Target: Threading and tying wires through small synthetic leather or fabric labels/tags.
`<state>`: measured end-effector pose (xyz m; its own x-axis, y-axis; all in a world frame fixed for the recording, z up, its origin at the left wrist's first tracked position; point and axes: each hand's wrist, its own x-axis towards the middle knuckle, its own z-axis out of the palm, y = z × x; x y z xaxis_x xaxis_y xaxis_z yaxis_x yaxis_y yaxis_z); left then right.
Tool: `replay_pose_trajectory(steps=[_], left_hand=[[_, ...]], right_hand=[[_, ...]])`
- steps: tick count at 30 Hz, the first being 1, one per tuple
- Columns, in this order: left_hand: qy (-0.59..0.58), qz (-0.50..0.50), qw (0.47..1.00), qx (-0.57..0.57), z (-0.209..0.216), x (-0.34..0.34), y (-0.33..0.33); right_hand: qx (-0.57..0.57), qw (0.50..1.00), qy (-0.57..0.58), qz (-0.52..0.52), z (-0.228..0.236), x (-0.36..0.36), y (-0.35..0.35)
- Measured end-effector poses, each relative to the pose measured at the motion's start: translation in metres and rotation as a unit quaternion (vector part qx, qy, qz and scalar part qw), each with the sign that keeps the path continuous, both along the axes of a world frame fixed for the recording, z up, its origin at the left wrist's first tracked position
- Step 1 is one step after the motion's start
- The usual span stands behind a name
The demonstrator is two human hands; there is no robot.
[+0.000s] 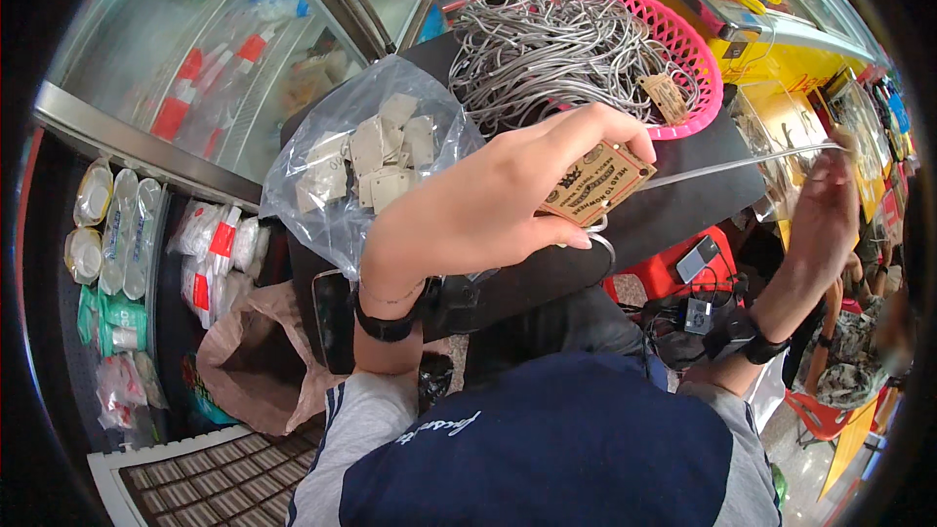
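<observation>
My left hand [488, 190] reaches over the dark table and pinches a tan printed cardboard tag [597, 183] between thumb and fingers. A grey cord [727, 168] runs from the tag to my right hand [825, 197], which is raised at the far right with its fingers closed on the strand. A short loop of cord hangs below the tag. Left of my left hand lies a clear plastic bag [327, 220] with several pale tags [386, 151] in it. Behind my hands, a pink basket [698, 54] holds a tangled heap of grey cords [547, 54]. Another tan tag [666, 98] rests at the basket's right side.
A black phone [333, 317] lies at the table's left edge. A glass-door fridge [210, 68] and shelves of packaged goods [122, 234] stand at the left. Below is an open brown sack [259, 361]. A red stool [717, 244] carries small devices. Another person is at the far right.
</observation>
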<state>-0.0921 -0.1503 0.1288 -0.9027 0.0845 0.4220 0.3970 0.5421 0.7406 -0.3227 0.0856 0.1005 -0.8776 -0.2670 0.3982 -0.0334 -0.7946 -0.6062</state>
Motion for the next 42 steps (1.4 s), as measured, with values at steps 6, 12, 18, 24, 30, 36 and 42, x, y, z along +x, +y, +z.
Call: replay_pose_trajectory(steps=[6, 12, 18, 24, 30, 36, 42], left_hand=[[-0.049, -0.02, 0.999, -0.009, 0.007, 0.008, -0.007], [0.023, 0.099, 0.994, 0.036, 0.011, 0.014, -0.006], [0.02, 0.113, 0.99, 0.083, 0.014, 0.013, 0.002], [0.002, 0.188, 0.969, 0.159, 0.033, 0.041, -0.002], [0.053, 0.267, 0.932, 0.24, 0.048, 0.079, 0.019], [0.027, 0.3, 0.917, 0.26, 0.035, 0.111, 0.043], [-0.025, 0.306, 0.879, 0.364, 0.009, 0.098, 0.092]], right_hand=[[-0.058, 0.997, 0.036, 0.02, -0.011, -0.042, 0.042], [0.366, 0.895, 0.238, -0.09, -0.001, 0.034, -0.01], [0.399, 0.797, 0.425, 0.158, -0.008, 0.107, -0.058], [0.266, 0.906, 0.301, 0.135, -0.011, 0.067, -0.027], [0.064, 0.946, 0.088, 0.306, -0.037, 0.038, 0.006], [-0.217, 0.91, -0.095, 0.34, -0.045, 0.029, 0.015], [0.124, 0.869, 0.205, 0.432, -0.017, 0.071, -0.002]])
